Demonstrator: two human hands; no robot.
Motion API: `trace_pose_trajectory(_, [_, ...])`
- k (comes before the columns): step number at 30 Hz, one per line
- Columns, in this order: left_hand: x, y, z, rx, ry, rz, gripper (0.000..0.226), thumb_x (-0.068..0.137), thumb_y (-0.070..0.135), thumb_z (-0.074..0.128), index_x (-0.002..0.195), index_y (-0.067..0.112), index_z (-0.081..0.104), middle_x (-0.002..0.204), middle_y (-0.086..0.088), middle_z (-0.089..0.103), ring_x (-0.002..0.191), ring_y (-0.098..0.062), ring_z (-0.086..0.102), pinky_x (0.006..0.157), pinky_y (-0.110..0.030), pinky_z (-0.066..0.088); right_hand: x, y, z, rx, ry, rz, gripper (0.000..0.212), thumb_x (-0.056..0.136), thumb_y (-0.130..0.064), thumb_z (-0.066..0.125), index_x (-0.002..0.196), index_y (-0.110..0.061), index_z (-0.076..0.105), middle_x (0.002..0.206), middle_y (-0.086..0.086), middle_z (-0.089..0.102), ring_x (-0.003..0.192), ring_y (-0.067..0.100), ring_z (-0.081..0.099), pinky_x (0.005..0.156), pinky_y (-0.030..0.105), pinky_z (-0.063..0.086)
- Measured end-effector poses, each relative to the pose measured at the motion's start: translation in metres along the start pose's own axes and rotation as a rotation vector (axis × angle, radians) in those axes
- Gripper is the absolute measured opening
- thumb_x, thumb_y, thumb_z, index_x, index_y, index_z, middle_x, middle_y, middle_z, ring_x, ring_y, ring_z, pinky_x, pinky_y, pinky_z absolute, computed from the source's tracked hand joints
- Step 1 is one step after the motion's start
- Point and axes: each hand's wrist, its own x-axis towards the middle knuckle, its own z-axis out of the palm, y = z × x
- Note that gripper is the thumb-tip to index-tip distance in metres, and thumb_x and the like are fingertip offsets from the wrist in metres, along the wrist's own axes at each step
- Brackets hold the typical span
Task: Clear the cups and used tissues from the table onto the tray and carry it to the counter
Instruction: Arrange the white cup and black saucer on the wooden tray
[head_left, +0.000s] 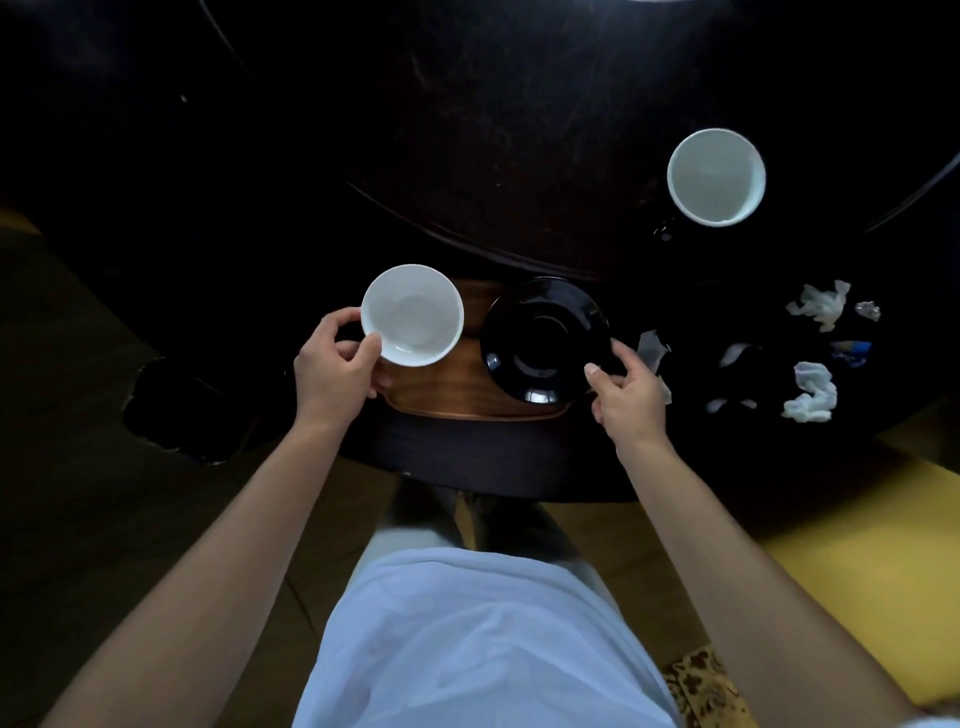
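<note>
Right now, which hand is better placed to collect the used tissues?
Right. The right hand is next to the tissues; the left hand holds a cup on the far side.

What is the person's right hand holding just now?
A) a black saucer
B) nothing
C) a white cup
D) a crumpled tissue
A: the right hand grips the edge of the black saucer over the wooden tray, while the left hand holds the white cup.

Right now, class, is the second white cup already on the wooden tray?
No, the second white cup stands on the dark table, apart from the wooden tray.
</note>
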Motion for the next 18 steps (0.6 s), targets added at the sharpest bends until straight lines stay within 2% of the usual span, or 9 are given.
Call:
trace_pose_trajectory(3, [0.002, 0.001, 0.000, -0.010, 0.018, -0.011, 0.035, 0.099, 0.014, 0.063, 0.133, 0.012, 0.059, 0.073, -0.010, 0.076, 0.048, -0.009, 0.068, 0.046, -0.020, 0.051, 0.003, 0.003, 0.004, -0.108, -0.018, -0.037, 0.047, 0.098, -0.023, 0.065, 0.144, -0.020, 0.053, 0.082, 0.000, 0.072, 0.047, -0.001, 0.054, 0.057, 0.021, 0.040])
trace_pose_trajectory(6, [0.002, 0.003, 0.000, -0.017, 0.024, -0.013, 0.034, 0.099, 0.014, 0.063, 0.133, 0.013, 0.058, 0.075, -0.011, 0.076, 0.051, -0.010, 0.070, 0.050, -0.023, 0.056, 0.004, -0.001, 0.008, -0.244, -0.037, -0.084, 0.043, 0.097, -0.026, 0.065, 0.139, -0.019, 0.058, 0.084, 0.004, 0.075, 0.063, 0.005, 0.065, 0.063, 0.027, 0.050])
trace_pose_trajectory(9, [0.006, 0.000, -0.003, -0.032, 0.003, -0.030, 0.034, 0.098, 0.019, 0.065, 0.132, 0.020, 0.060, 0.079, -0.007, 0.078, 0.067, -0.017, 0.077, 0.070, -0.041, 0.066, 0.007, -0.004, 0.011, -0.226, 0.058, -0.084, 0.037, 0.099, -0.023, 0.063, 0.136, -0.017, 0.059, 0.083, 0.012, 0.074, 0.059, 0.015, 0.062, 0.058, 0.032, 0.052])
trace_pose_trajectory(12, [0.008, -0.004, -0.007, 0.009, -0.007, -0.012, 0.034, 0.096, 0.032, 0.067, 0.130, 0.030, 0.062, 0.083, -0.001, 0.079, 0.082, -0.014, 0.077, 0.086, -0.047, 0.063, 0.004, -0.003, 0.015, -0.302, 0.160, -0.112, 0.036, 0.097, -0.031, 0.064, 0.131, -0.019, 0.063, 0.081, 0.003, 0.072, 0.065, 0.019, 0.067, 0.065, 0.037, 0.059])
trace_pose_trajectory(14, [0.007, -0.003, -0.009, 0.069, 0.008, 0.027, 0.034, 0.095, 0.036, 0.068, 0.128, 0.031, 0.064, 0.086, 0.002, 0.078, 0.089, -0.012, 0.075, 0.090, -0.046, 0.061, 0.002, -0.003, 0.017, -0.415, 0.238, -0.156, 0.035, 0.095, -0.036, 0.064, 0.126, -0.021, 0.067, 0.093, -0.001, 0.071, 0.086, 0.020, 0.070, 0.078, 0.038, 0.058])
trace_pose_trajectory(16, [0.007, -0.001, -0.009, 0.090, 0.017, 0.044, 0.033, 0.095, 0.034, 0.069, 0.127, 0.029, 0.066, 0.091, 0.005, 0.077, 0.093, -0.010, 0.074, 0.092, -0.044, 0.060, 0.001, -0.005, 0.020, -0.483, 0.293, -0.196, 0.033, 0.094, -0.036, 0.065, 0.122, -0.019, 0.070, 0.114, 0.002, 0.067, 0.105, 0.019, 0.064, 0.084, 0.032, 0.050])
trace_pose_trajectory(18, [0.010, -0.001, -0.009, 0.064, 0.006, 0.050, 0.032, 0.095, 0.029, 0.071, 0.127, 0.026, 0.067, 0.095, 0.005, 0.076, 0.096, -0.008, 0.073, 0.094, -0.043, 0.060, 0.002, -0.007, 0.022, -0.461, 0.294, -0.200, 0.031, 0.095, -0.033, 0.066, 0.120, -0.016, 0.071, 0.118, 0.002, 0.066, 0.108, 0.017, 0.062, 0.084, 0.029, 0.046])
